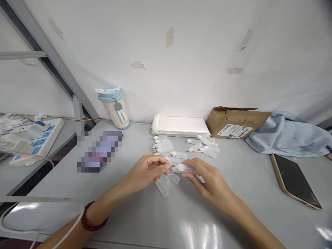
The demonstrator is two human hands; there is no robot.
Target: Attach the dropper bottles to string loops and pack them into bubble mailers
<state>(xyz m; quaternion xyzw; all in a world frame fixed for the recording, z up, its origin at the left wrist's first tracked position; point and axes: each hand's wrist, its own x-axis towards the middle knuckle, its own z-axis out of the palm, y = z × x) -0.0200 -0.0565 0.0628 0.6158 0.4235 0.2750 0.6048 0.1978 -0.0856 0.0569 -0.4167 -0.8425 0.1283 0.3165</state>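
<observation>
My right hand (207, 176) is closed around a small translucent squeeze bottle (187, 169), held sideways with its white nozzle to the left. At the nozzle's end, the thumb and fingertips of my left hand (153, 169) pinch its tip; a cap there is too small to make out. Beneath and behind both hands lie several similar bottles with thin looped straps: a group (163, 143) behind my left hand, another group (204, 147) farther right, and one bottle (162, 188) in front. Some are partly hidden by my hands.
On the grey table (145, 218) stand a tumbler (115, 107), a stack of white flat packs (181, 125) and an open cardboard box (236, 122). A cloth (287, 135) and a phone (297, 181) lie right. A blurred purple object (101, 152) lies left; a white cable (44, 199) crosses lower left.
</observation>
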